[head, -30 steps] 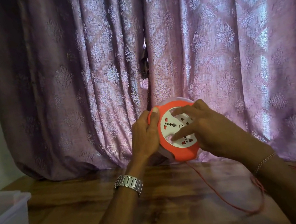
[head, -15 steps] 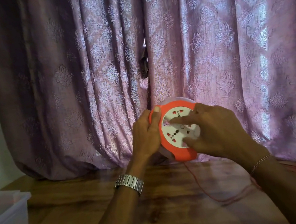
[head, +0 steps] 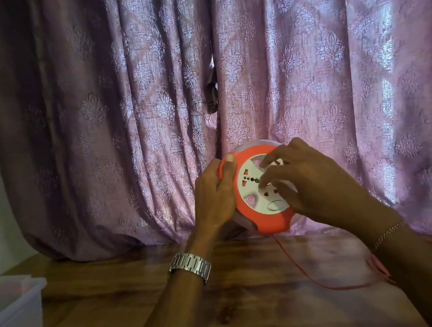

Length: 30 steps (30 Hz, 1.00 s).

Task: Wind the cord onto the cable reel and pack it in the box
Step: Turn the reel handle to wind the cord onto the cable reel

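One clear box point(head: 9, 314) sits left, contents unclear.

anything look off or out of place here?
Nothing damaged or spilled. Only loose end: the orange cord trails unwound across the table from the cable reel, bunching at the right edge. Left hand grips the reel; right hand is on its face. Box sits left.

left wrist: silver metal link watch point(head: 190, 266) | right wrist: thin beaded chain bracelet point(head: 388, 232) | forearms bare
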Available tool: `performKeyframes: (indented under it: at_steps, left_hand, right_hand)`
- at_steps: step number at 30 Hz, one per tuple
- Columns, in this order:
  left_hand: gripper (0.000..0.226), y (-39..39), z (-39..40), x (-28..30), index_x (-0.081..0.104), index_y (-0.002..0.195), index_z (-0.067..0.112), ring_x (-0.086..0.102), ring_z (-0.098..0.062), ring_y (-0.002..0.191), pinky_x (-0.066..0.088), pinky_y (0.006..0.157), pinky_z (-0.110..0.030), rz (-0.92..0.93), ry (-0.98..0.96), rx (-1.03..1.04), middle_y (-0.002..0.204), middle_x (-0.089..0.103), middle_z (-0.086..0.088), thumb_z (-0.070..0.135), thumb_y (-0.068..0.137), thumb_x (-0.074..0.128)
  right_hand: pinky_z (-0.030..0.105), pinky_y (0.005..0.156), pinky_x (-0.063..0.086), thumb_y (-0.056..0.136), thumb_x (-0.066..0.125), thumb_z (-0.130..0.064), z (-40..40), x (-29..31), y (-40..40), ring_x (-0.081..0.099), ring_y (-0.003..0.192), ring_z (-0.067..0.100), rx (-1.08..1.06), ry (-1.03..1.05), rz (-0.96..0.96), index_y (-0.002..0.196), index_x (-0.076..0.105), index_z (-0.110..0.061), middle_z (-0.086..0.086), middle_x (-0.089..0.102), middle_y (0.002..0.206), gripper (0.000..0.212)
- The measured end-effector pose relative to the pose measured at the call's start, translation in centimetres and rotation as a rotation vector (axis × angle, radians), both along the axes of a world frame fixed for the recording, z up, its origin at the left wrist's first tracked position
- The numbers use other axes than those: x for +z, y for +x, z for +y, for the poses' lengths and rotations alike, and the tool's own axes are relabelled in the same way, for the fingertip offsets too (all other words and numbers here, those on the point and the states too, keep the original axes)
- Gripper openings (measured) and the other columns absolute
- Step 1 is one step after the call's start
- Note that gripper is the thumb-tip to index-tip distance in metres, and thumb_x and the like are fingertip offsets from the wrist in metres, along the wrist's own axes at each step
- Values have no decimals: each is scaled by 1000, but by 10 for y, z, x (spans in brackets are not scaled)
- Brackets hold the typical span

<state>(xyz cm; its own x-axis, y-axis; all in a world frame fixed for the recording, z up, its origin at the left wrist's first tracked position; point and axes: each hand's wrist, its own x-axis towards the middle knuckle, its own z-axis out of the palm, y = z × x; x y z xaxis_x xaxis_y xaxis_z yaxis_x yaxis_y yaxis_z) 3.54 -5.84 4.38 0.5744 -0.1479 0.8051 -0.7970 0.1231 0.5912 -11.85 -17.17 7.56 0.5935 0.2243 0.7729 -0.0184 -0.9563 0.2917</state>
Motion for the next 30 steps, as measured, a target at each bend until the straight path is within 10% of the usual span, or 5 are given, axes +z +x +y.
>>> performKeyframes:
  at_steps: [7,16,21,30]
  left_hand:
    - [61,4,-2,-2,55,77,5,60,-29,71,48,67,-45,-4,6,1,70,64,-8,63,95,43]
    - [50,6,-6,-4,50,71,14,49,-6,59,41,60,-27,-48,21,32,65,60,2,56,98,44]
    - [58,5,-4,-3,53,75,4,48,-14,62,41,62,-35,-22,5,13,66,59,-3,58,96,45]
    - [60,4,-3,-2,55,78,1,61,-35,72,49,69,-50,10,-22,-11,72,65,-15,58,96,45]
  right_hand:
    - [40,87,48,77,67,-5,9,-2,0,47,114,31,-39,-19,200,105,71,-44,3,51,138,48]
    - [35,68,46,67,59,-37,2,-10,5,59,86,26,-190,-1,26,117,57,-57,1,60,95,54]
    - [25,55,44,61,49,-86,1,-12,12,67,69,18,-246,141,-179,117,60,-52,-12,69,66,67]
    - [37,70,45,78,64,-61,2,-6,7,53,86,25,-102,58,-133,115,68,-29,-1,67,90,49]
